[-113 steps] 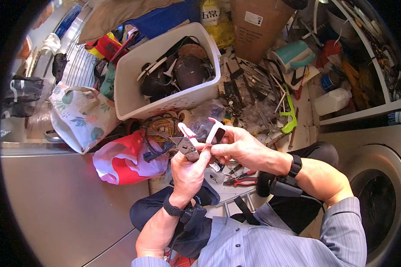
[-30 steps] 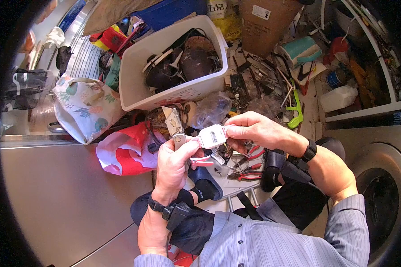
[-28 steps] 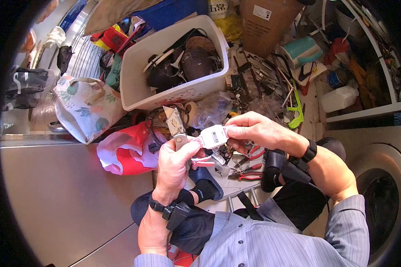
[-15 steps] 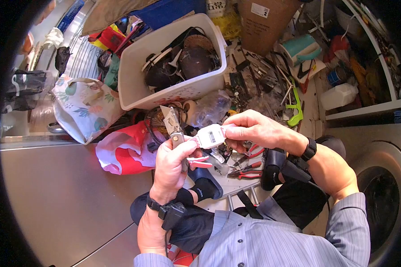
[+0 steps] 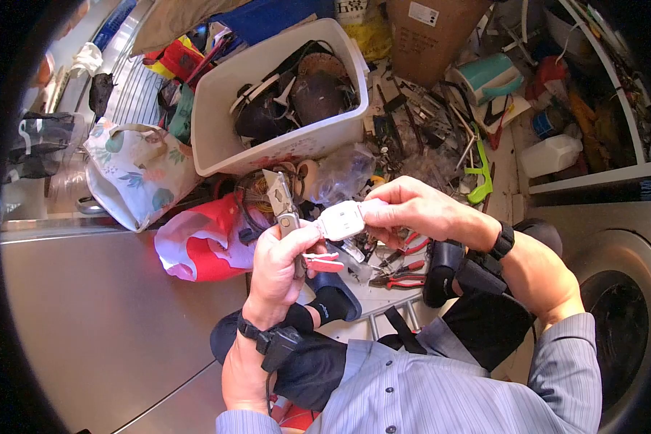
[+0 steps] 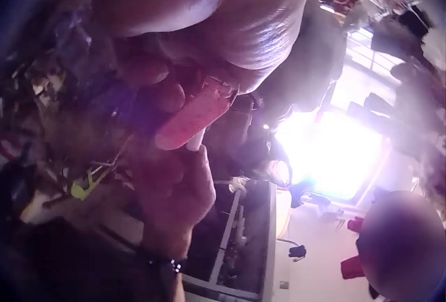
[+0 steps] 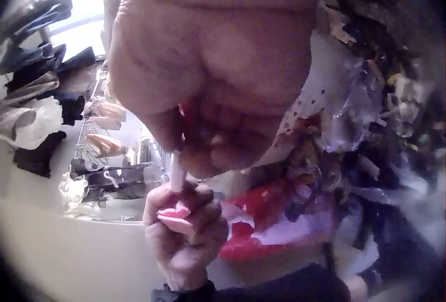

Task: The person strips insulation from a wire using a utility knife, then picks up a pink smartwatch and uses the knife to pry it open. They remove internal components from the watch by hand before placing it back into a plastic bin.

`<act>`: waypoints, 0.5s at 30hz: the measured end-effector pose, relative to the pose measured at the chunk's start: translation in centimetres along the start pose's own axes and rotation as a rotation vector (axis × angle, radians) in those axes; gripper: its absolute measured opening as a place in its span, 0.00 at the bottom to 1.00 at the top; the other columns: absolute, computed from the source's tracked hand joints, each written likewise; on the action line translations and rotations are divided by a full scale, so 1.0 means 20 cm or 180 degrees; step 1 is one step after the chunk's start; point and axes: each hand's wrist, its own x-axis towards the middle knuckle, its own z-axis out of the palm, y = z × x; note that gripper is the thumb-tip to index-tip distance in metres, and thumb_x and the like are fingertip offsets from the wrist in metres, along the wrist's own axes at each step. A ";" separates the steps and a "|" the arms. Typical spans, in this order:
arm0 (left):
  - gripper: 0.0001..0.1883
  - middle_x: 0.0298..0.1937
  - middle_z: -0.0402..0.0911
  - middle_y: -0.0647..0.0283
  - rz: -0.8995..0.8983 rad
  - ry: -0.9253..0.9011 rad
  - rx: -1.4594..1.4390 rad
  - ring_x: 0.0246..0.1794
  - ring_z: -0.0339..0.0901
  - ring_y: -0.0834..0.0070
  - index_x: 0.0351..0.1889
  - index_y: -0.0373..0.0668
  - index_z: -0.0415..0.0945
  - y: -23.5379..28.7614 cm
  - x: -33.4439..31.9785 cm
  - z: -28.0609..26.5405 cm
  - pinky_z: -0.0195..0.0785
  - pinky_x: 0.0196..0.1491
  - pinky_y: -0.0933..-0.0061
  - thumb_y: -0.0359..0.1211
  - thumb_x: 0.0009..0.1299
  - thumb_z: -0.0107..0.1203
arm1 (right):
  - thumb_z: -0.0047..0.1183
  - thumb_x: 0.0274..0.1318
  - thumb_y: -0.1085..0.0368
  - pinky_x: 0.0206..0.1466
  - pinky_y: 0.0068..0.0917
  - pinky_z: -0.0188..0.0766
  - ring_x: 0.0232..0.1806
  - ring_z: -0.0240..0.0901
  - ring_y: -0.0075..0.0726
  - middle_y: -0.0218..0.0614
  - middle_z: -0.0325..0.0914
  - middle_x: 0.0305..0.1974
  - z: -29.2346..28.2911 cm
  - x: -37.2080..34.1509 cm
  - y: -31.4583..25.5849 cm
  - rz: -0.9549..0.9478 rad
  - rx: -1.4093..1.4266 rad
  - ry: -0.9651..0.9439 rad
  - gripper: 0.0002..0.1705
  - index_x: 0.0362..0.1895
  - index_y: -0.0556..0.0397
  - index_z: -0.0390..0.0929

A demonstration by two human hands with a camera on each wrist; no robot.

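Observation:
A white square wristwatch (image 5: 342,221), its back turned up in the head view, is held between both hands. My left hand (image 5: 278,266) pinches one end at the strap and also grips a folding utility knife (image 5: 281,194), its blade pointing away from me. A loose pink-and-white strap end (image 5: 324,262) sticks out below those fingers; the left wrist view shows the pink strap (image 6: 198,115) close up. My right hand (image 5: 421,212) pinches the watch's other end between thumb and fingers. In the right wrist view the palm hides most of the watch.
Red-handled pliers (image 5: 401,278) lie on the floor by a slippered foot. Beyond the hands stands a white bin (image 5: 282,148) of dark items, with scattered tools and a green plastic piece (image 5: 477,177) beside it. A red-and-white bag (image 5: 206,246) lies left; a washing machine (image 5: 615,311) stands right.
Since the earliest frame, the watch has turned from its dark face to its white back, and the hands have spread slightly. In the last second it only tilts a little, still held by both hands.

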 end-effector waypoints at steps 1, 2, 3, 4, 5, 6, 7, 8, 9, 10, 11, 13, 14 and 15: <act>0.08 0.29 0.85 0.61 -0.0189 -0.0112 -0.0115 0.21 0.80 0.76 0.39 0.36 0.82 0.00 0.00 0.00 0.67 0.21 0.80 0.33 0.71 0.60 | 0.55 0.73 0.55 0.32 0.23 0.71 0.28 0.74 0.21 0.29 0.79 0.28 0.01 0.00 0.01 0.0001 0.0003 -0.0002 0.17 0.43 0.58 0.82; 0.08 0.29 0.85 0.61 -0.0188 -0.0114 -0.0114 0.21 0.80 0.76 0.39 0.36 0.82 0.00 0.01 -0.01 0.67 0.21 0.80 0.33 0.71 0.60 | 0.54 0.72 0.55 0.29 0.24 0.70 0.25 0.72 0.23 0.29 0.77 0.26 0.02 0.01 0.01 0.0220 0.0334 0.0216 0.17 0.38 0.57 0.82; 0.09 0.27 0.84 0.59 -0.0257 -0.0131 -0.0189 0.19 0.79 0.75 0.37 0.35 0.81 -0.01 0.01 -0.01 0.68 0.19 0.78 0.34 0.71 0.59 | 0.54 0.71 0.55 0.26 0.25 0.68 0.21 0.71 0.24 0.29 0.76 0.23 0.03 0.01 0.01 0.0437 0.0665 0.0434 0.18 0.34 0.57 0.82; 0.10 0.25 0.83 0.58 -0.0328 -0.0146 -0.0264 0.17 0.78 0.74 0.35 0.35 0.80 -0.02 0.02 -0.01 0.68 0.17 0.76 0.34 0.71 0.58 | 0.54 0.70 0.59 0.20 0.26 0.68 0.16 0.70 0.29 0.32 0.76 0.20 0.04 0.02 0.02 0.0515 0.1020 0.0542 0.16 0.35 0.59 0.82; 0.10 0.25 0.83 0.58 -0.0326 -0.0143 -0.0264 0.17 0.78 0.74 0.35 0.35 0.80 -0.02 0.02 -0.01 0.68 0.17 0.76 0.34 0.71 0.58 | 0.54 0.70 0.59 0.20 0.26 0.68 0.16 0.70 0.29 0.32 0.76 0.20 0.05 0.02 0.03 0.0514 0.1019 0.0538 0.16 0.35 0.59 0.82; 0.11 0.25 0.83 0.58 -0.0460 -0.0138 -0.0457 0.18 0.79 0.73 0.35 0.34 0.80 -0.03 0.02 -0.02 0.69 0.17 0.76 0.35 0.71 0.57 | 0.53 0.70 0.59 0.19 0.27 0.67 0.14 0.69 0.30 0.32 0.75 0.19 0.05 0.02 0.03 0.0564 0.1187 0.0553 0.16 0.34 0.59 0.82; 0.11 0.25 0.83 0.58 -0.0596 -0.0135 -0.0649 0.18 0.80 0.73 0.34 0.34 0.80 -0.03 0.02 -0.02 0.69 0.17 0.75 0.35 0.71 0.57 | 0.53 0.70 0.59 0.18 0.27 0.67 0.13 0.69 0.31 0.33 0.74 0.17 0.06 0.02 0.04 0.0613 0.1356 0.0569 0.16 0.34 0.60 0.81; 0.11 0.25 0.83 0.58 -0.0595 -0.0135 -0.0648 0.18 0.80 0.73 0.34 0.34 0.80 -0.04 0.03 -0.03 0.69 0.17 0.75 0.35 0.71 0.57 | 0.53 0.70 0.59 0.18 0.27 0.67 0.13 0.69 0.31 0.33 0.74 0.17 0.06 0.02 0.04 0.0612 0.1357 0.0569 0.16 0.34 0.60 0.81; 0.12 0.25 0.83 0.58 -0.0615 -0.0163 -0.0715 0.18 0.80 0.73 0.34 0.34 0.80 -0.05 0.03 -0.03 0.70 0.17 0.75 0.35 0.71 0.57 | 0.52 0.70 0.59 0.16 0.29 0.64 0.12 0.68 0.33 0.34 0.74 0.17 0.06 0.02 0.05 0.0672 0.1584 0.0621 0.17 0.34 0.61 0.81; 0.12 0.25 0.83 0.58 -0.0636 -0.0191 -0.0781 0.18 0.80 0.72 0.34 0.34 0.80 -0.06 0.03 -0.04 0.71 0.17 0.75 0.35 0.70 0.57 | 0.52 0.71 0.59 0.14 0.30 0.61 0.11 0.68 0.35 0.36 0.73 0.17 0.07 0.02 0.05 0.0731 0.1812 0.0673 0.18 0.34 0.62 0.80; 0.12 0.25 0.83 0.58 -0.0636 -0.0191 -0.0780 0.18 0.80 0.72 0.34 0.34 0.80 -0.06 0.03 -0.04 0.71 0.17 0.75 0.35 0.70 0.57 | 0.52 0.71 0.59 0.14 0.30 0.61 0.11 0.68 0.35 0.36 0.73 0.17 0.06 0.02 0.05 0.0730 0.1813 0.0673 0.18 0.34 0.62 0.80; 0.13 0.26 0.84 0.56 -0.0757 -0.0178 -0.0933 0.18 0.80 0.72 0.35 0.34 0.81 -0.06 0.03 -0.04 0.73 0.18 0.75 0.36 0.71 0.58 | 0.51 0.71 0.59 0.15 0.31 0.62 0.12 0.68 0.34 0.35 0.73 0.17 0.06 0.02 0.03 0.0782 0.1890 0.0585 0.18 0.34 0.62 0.80; 0.13 0.26 0.84 0.56 -0.0756 -0.0179 -0.0932 0.18 0.80 0.72 0.35 0.34 0.81 -0.05 0.03 -0.04 0.73 0.18 0.75 0.36 0.71 0.58 | 0.51 0.71 0.59 0.15 0.31 0.62 0.12 0.68 0.34 0.35 0.73 0.17 0.06 0.01 0.04 0.0781 0.1890 0.0586 0.18 0.34 0.62 0.80; 0.12 0.28 0.85 0.55 -0.0608 -0.0198 -0.0618 0.19 0.81 0.72 0.36 0.34 0.81 -0.03 0.02 -0.02 0.74 0.19 0.75 0.36 0.71 0.58 | 0.51 0.72 0.58 0.17 0.30 0.64 0.14 0.70 0.33 0.35 0.74 0.18 0.06 0.01 0.04 0.0754 0.1837 0.0568 0.18 0.34 0.61 0.80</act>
